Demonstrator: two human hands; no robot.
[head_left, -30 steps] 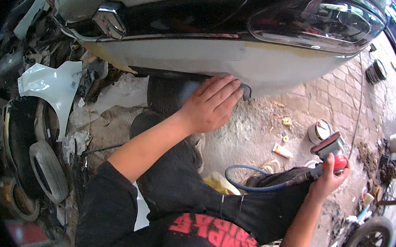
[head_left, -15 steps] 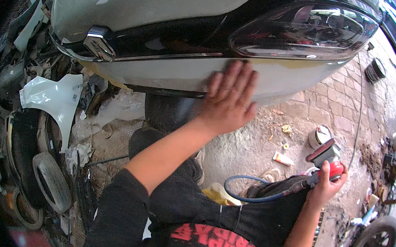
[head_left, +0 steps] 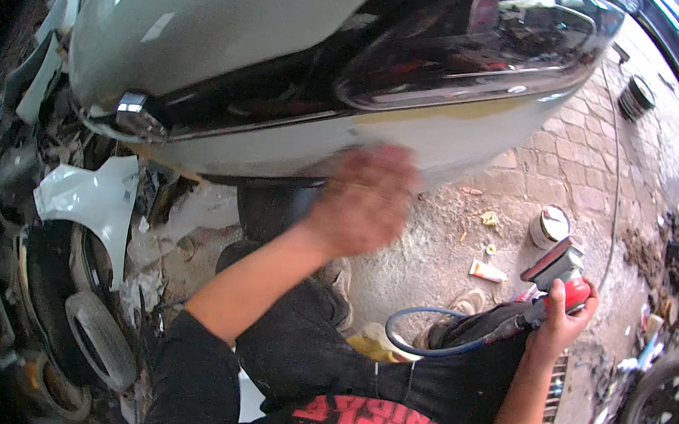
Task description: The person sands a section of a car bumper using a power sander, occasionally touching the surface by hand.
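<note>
A car's bodywork curves across the top, with a glossy black band and a dark lamp point(head_left: 544, 35). Below the band runs a pale grey sanded panel point(head_left: 454, 149) with a yellowish filler strip along its upper edge. My left hand point(head_left: 370, 199) is in front of the panel's lower part, smeared by motion; its fingers do not show clearly, nor whether it touches the surface. Over my right knee, my right hand point(head_left: 563, 328) is closed round a red and grey orbital sander point(head_left: 558, 272), its flat pad tilted up and away. A blue air hose point(head_left: 416, 350) loops from the sander's handle.
An open tin point(head_left: 550, 228) stands just beyond the sander, near a white and orange tube point(head_left: 488, 271). At left lie a white fender point(head_left: 97, 199), tyres point(head_left: 101, 340) and scrap parts. A wheel point(head_left: 659, 403) lies at right; a dark bucket point(head_left: 637, 98) stands farther off.
My left hand has moved down from the panel's upper part toward its lower edge and blurred. The view has shifted, tilting the car. My right hand still holds the sander.
</note>
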